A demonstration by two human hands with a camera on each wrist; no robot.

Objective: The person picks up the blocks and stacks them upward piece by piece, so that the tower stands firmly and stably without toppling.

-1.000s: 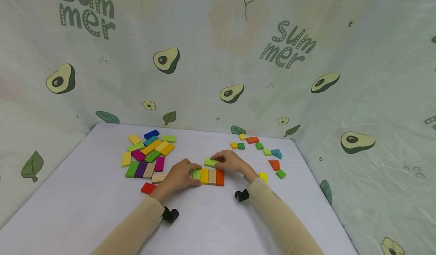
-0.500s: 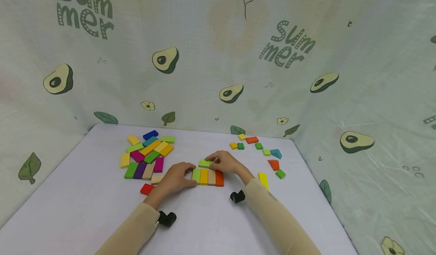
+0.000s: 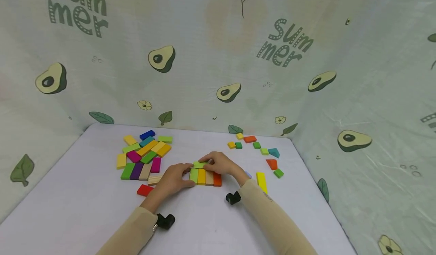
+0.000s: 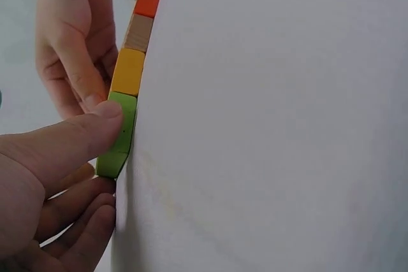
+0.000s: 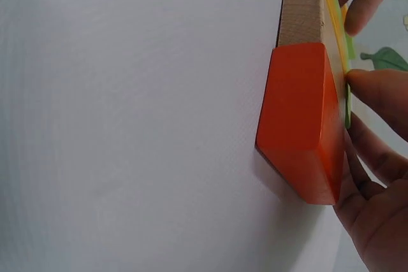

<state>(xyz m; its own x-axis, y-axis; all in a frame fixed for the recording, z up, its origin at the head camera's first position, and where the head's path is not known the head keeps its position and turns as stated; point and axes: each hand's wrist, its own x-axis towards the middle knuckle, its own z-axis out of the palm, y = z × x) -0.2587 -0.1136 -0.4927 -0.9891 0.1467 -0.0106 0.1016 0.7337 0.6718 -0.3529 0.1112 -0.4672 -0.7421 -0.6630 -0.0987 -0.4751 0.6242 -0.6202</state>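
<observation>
Side by side on the table lie a light green block [image 3: 193, 176], a yellow block [image 3: 201, 178], a bare wood block [image 3: 209, 178] and an orange-red block [image 3: 217, 179], forming a row. My left hand [image 3: 174, 179] spans the row's left end, its thumb on the near end of the light green block and its fingers toward the far end. A second light green block [image 3: 199, 164] lies crosswise along the far ends of the left part of the row. My right hand [image 3: 221, 164] pinches that crosswise block at its right end between thumb and fingers.
Left of my left hand lies a loose group of coloured blocks, with a green block [image 3: 127, 171] and a red block [image 3: 145, 190] nearest. Small pieces are scattered at the back right, including a teal one [image 3: 274, 153]. A yellow block [image 3: 261, 182] lies by my right sleeve.
My right hand has moved left with the crosswise light green block, from behind the row's middle to its left end, against the far ends. My left hand stays at the row.
</observation>
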